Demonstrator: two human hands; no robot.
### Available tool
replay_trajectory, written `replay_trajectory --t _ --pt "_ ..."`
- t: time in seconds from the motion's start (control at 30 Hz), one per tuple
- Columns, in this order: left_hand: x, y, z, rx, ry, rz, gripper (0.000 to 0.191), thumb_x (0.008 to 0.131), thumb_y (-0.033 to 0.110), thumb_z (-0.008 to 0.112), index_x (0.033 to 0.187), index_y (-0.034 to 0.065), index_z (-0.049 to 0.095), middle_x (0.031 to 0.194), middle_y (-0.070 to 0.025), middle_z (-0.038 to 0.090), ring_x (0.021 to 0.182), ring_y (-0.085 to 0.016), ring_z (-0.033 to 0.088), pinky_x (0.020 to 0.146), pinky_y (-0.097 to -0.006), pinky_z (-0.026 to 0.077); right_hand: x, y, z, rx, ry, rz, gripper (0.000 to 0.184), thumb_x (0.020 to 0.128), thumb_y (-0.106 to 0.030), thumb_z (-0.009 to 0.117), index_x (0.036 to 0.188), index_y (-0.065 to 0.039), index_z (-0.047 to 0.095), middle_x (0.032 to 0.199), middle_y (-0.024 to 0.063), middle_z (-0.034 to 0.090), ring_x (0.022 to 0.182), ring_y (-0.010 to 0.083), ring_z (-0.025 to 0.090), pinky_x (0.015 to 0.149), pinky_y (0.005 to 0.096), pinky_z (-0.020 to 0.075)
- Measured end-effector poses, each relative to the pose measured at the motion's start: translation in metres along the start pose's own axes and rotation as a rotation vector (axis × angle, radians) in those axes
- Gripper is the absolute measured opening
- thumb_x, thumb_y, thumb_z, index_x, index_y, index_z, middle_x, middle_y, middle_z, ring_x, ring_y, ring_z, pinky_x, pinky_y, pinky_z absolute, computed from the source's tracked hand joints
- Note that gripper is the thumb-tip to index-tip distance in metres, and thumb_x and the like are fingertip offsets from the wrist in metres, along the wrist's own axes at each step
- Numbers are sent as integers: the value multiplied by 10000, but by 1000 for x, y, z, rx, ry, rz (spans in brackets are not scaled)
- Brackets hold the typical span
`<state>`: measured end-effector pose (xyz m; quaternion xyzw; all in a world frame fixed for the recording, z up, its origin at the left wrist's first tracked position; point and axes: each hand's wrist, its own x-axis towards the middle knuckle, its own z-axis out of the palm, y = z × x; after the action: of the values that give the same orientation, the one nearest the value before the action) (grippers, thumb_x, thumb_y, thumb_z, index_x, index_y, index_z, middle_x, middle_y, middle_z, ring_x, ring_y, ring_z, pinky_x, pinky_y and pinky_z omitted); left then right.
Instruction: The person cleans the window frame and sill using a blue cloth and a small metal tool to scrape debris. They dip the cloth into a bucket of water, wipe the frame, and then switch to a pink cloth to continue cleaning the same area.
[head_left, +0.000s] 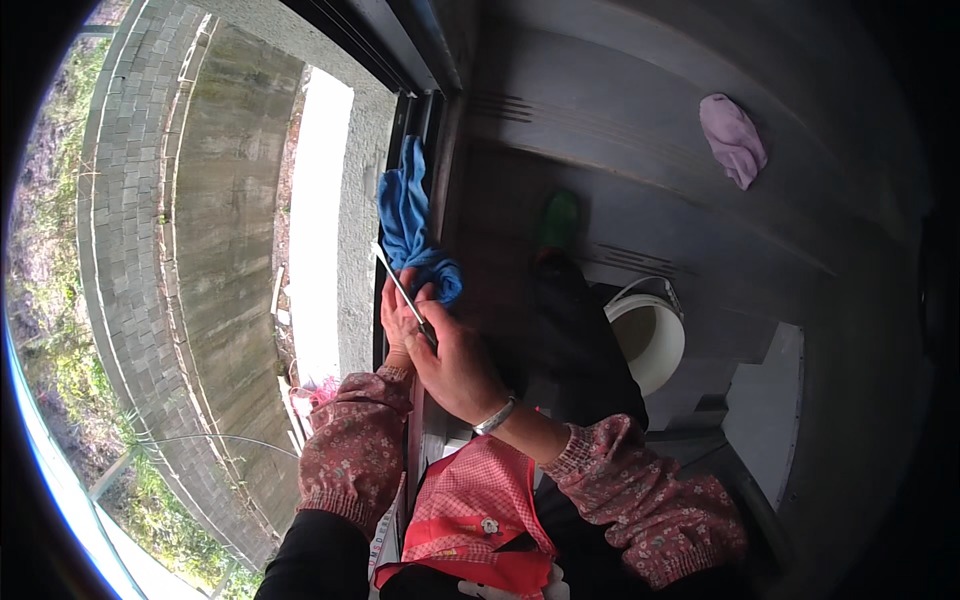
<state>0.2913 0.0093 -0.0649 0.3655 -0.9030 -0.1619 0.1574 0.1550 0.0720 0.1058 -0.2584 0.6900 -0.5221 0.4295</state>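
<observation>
A blue cloth (409, 217) lies bunched along the dark window track (405, 120), its near end rolled into a loop. My left hand (397, 319) holds that near end down, fingers on the fabric; part of the palm is hidden behind my right hand. In my right hand (457, 360) is a slim tool with a metal shaft (405, 295), which looks like a screwdriver. Its shaft crosses over my left fingers, and the bright tip is by the cloth's outer side, near the sill edge. The handle is mostly covered by my grip.
Outside the window are a rough ledge (367, 150) and a drop to a concrete wall (232, 150). A white bucket (660, 360) with a raised handle stands right of my leg. A pinkish cloth (731, 139) lies on a grey surface farther off. My green shoe (561, 214) is below.
</observation>
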Motion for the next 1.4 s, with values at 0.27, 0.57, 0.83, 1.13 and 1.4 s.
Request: replay_trajectory --t 0.27,0.57,0.83,1.13,1.4 --pt "8 13 -9 101 -20 61 386 674 139 709 1055 169 653 1322 -101 500 1222 -379 470 973 -469 441 47 0 -38 -346 18 -105 396 894 -35 582 1270 75 526 1125 283 630 1022 398 642 870 399 519" --pt "31 35 -32 -389 84 -301 441 626 -74 608 1035 85 649 1194 -79 589 1153 -307 532 920 -404 481 88 4 -37 -537 -177 3 417 876 -63 589 1265 70 523 1061 292 645 996 429 632 875 431 511" --pt "55 58 -103 -1801 713 -1107 477 769 -1 521 1244 37 491 1146 -137 606 1058 -303 618 904 -455 548 110 -7 -38 -762 -416 241 289 838 -95 536 1064 49 641 874 240 692 850 368 687 800 425 539" --pt "68 80 -131 -1907 654 -1143 533 713 4 550 1245 -8 508 1194 -147 605 1111 -298 593 1033 -417 451 119 -9 -24 -74 -547 368 220 843 -45 527 992 52 658 752 100 692 640 176 653 626 308 509" --pt "99 86 -102 -1743 479 -893 425 730 -15 538 1152 -25 586 1107 -124 655 1005 -187 625 924 -301 484 138 10 -45 195 -113 163 247 932 -38 484 1156 -31 589 677 -58 490 516 11 402 428 184 295"
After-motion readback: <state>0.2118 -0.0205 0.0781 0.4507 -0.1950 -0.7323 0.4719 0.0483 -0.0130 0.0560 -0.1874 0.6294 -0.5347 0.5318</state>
